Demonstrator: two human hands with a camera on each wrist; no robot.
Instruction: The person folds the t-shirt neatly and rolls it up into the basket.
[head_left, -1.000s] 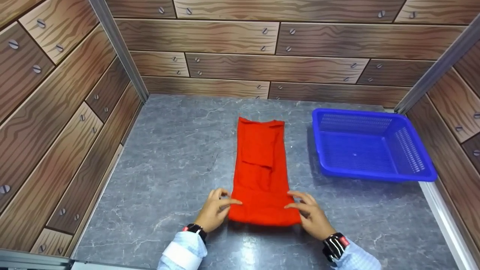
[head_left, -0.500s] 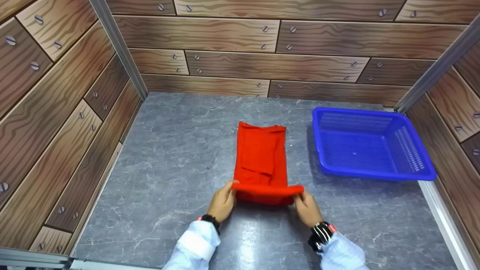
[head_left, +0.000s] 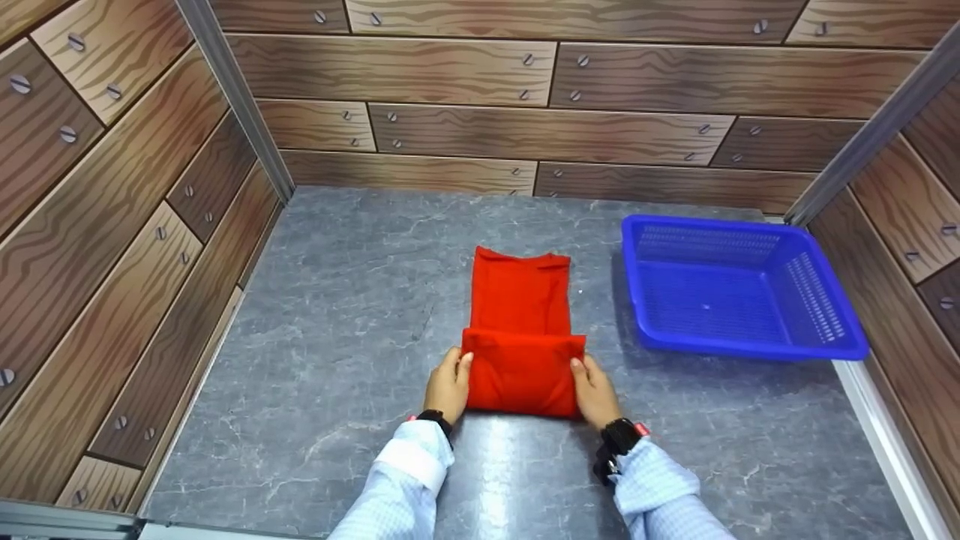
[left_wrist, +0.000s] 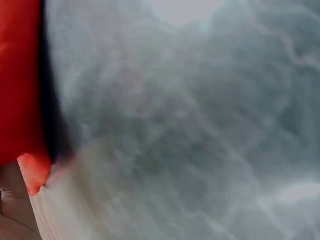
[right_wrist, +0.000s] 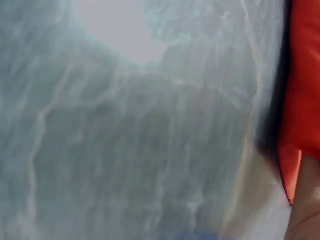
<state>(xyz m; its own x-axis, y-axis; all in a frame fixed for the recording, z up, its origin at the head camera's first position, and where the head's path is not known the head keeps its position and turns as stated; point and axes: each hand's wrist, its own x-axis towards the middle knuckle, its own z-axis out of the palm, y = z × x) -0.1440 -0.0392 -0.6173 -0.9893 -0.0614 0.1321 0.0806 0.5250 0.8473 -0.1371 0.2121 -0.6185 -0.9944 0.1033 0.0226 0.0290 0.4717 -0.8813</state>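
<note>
A red folded garment (head_left: 523, 375) lies in a long strip on the grey marbled table (head_left: 360, 300), its near part doubled over toward the far end. At the left side of that doubled part, my left hand (head_left: 447, 386) pinches the cloth, thumb on top. My right hand (head_left: 596, 391) grips the opposite side the same way. Beyond the fold, the single far section stays flat. In the left wrist view the garment (left_wrist: 19, 75) and a bit of the hand (left_wrist: 15, 210) show at the left edge. The right wrist view has the cloth (right_wrist: 306, 75) along its right edge.
A blue plastic basket (head_left: 750, 352) with perforated sides stands at the right on the table. Wood-patterned walls (head_left: 450, 71) with metal corner posts (head_left: 236, 97) close in the back and both sides.
Both hands have lifted the garment's near end, carried it away from the body and laid it over the middle. The near edge is now farther up the table. The basket stays put.
</note>
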